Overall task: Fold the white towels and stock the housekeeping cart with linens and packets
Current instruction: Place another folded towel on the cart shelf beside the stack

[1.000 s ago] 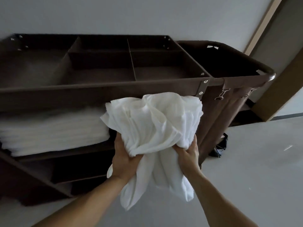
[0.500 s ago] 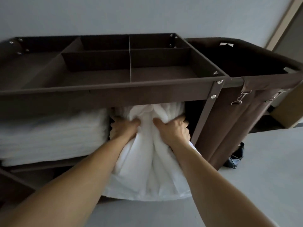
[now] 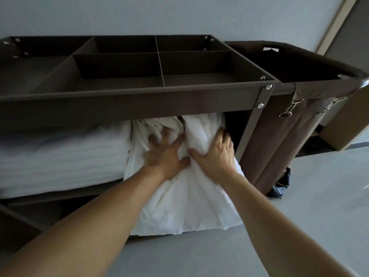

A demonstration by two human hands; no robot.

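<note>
Here the left hand (image 3: 165, 154) and right hand (image 3: 215, 154) lie spread and released, gripping nothing, pressing a crumpled white towel (image 3: 187, 206) into the cart (image 3: 139, 104) shelf (image 3: 79, 193), just right of the folded stack (image 3: 63, 152). Its tail overhangs the near edge, so tuck that in and push evenly, sparing the stack.

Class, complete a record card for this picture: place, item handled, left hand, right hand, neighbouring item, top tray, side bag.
place: middle shelf of the brown housekeeping cart
item handled: crumpled white cloth, upper part on the shelf, lower end hanging over its front
left hand: fingers spread, pressing the cloth
right hand: palm on the cloth, pressing
neighbouring item: stack of folded white linens, left on the same shelf
top tray: divided compartments, no packets visible
side bag: brown, clipped at the cart's right end
</note>
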